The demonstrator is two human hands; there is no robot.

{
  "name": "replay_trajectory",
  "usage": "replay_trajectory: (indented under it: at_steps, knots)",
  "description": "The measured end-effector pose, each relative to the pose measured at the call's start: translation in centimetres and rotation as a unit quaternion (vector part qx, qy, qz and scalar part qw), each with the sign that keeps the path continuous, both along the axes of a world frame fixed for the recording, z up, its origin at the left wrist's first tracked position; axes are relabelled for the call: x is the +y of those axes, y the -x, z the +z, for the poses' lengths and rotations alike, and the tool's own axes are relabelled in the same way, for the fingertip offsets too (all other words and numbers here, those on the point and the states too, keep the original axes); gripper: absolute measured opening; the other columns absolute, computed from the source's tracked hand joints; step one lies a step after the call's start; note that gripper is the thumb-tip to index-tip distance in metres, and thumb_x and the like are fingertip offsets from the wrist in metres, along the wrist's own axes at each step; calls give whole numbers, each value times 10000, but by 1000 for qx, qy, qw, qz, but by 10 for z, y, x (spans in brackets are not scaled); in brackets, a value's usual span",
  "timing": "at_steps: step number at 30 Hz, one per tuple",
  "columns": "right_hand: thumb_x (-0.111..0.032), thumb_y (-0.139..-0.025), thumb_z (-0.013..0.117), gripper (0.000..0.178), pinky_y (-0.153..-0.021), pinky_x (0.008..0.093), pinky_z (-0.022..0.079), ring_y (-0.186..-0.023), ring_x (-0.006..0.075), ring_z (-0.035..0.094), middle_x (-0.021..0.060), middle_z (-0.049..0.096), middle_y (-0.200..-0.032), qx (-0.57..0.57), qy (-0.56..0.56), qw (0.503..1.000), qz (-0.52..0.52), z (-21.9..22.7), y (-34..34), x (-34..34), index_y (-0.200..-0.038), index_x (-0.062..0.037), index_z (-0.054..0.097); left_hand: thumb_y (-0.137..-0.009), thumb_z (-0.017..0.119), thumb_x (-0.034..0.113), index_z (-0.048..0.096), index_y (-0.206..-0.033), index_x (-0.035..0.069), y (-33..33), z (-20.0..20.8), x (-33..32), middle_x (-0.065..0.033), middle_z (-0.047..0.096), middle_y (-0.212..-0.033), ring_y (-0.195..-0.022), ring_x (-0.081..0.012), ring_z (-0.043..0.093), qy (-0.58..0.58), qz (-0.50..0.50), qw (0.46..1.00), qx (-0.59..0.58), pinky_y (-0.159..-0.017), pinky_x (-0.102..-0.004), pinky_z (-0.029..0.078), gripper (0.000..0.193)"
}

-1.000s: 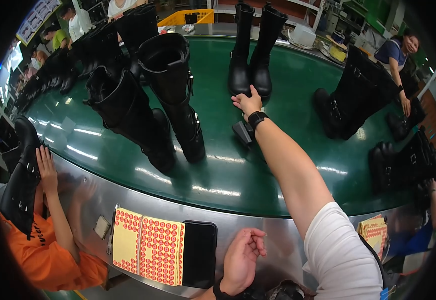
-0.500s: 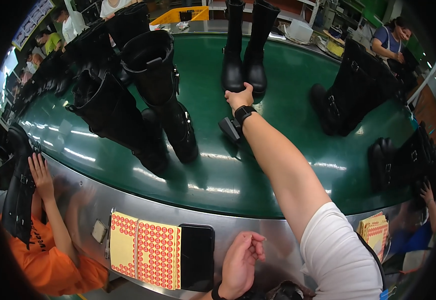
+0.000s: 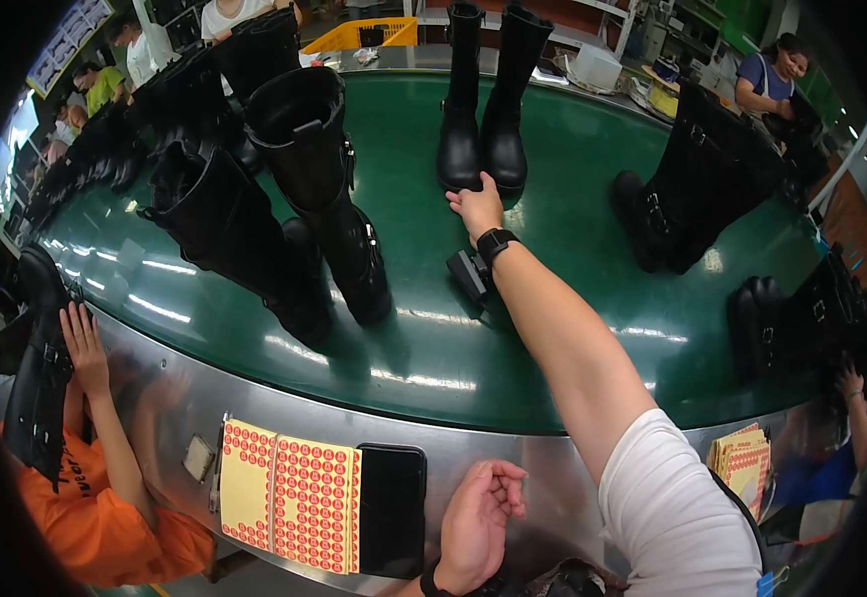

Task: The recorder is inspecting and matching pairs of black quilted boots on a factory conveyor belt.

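probably reaching for black boots [image 3: 460, 129] on the green table [image 3: 583, 149], with right hand [image 3: 479, 210] half-spread at their toes [image 3: 457, 164] (cannot tell if gripping) and left hand [image 3: 478, 525] curled, empty, likely needing a firm hold next.

Bright, clear light falls around your right hand [image 3: 477, 206], which looks fairly crisp to you. Nearer you than that hand, and off to its left, long white glare streaks cross the glossy green tabletop [image 3: 573, 199]; beside your left hand [image 3: 479, 522], the steel ledge [image 3: 548, 478] gives you a softer sheen. Left of your right hand, tall black boots [image 3: 314, 174] swallow detail in shade. Far from both hands, straight edges bow and corners go black.
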State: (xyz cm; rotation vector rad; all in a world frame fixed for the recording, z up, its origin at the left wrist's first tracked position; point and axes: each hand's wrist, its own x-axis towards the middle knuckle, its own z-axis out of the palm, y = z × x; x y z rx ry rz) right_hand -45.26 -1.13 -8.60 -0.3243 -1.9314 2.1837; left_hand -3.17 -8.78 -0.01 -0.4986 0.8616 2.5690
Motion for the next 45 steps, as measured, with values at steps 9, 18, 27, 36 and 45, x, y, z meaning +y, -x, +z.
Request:
replay_trajectory:
  at_steps: [9,18,27,36,45]
  knots:
    - [-102,-688,812,719,-936,416,516,-1049,396,654,257,656,-1136,-33,-76,989,-124,-29,33,-19,-1318,-57,468,-1042,422,321,577,-1019,48,-3,5,0,-14,523,-794,-731,-136,507,1,0,999,-36,-690,-255,407,315]
    - [-168,-854,642,343,-872,414,531,-975,329,681,155,720,-1012,62,-366,911,178,51,-100,39,-1181,-62,642,-1013,439,247,562,-998,16,5,-19,1,-49,520,-752,-700,-168,494,-20,-26,999,-14,-674,-321,405,262]
    - [-744,-693,688,863,-1098,691,220,-1407,429,315,266,325,-1511,117,-754,613,-208,305,-195,247,-1410,-291,532,-976,485,226,564,-985,37,8,-26,3,-35,498,-712,-685,-178,502,26,-38,999,19,-656,-327,426,205]
    - [-753,-692,692,821,-938,474,480,-1086,353,609,219,644,-1091,-92,-666,736,-73,309,-169,339,-1176,-91,658,-982,488,227,576,-994,46,14,-38,-3,-48,536,-731,-683,-188,527,-4,-46,999,15,-665,-338,452,202]
    - [-884,-642,580,1103,-1057,427,425,-1277,357,539,205,573,-1367,-135,-704,693,82,338,-128,298,-1373,-58,561,-990,481,200,584,-989,39,12,-34,1,-50,525,-729,-675,-189,521,22,-44,998,32,-669,-342,449,191]
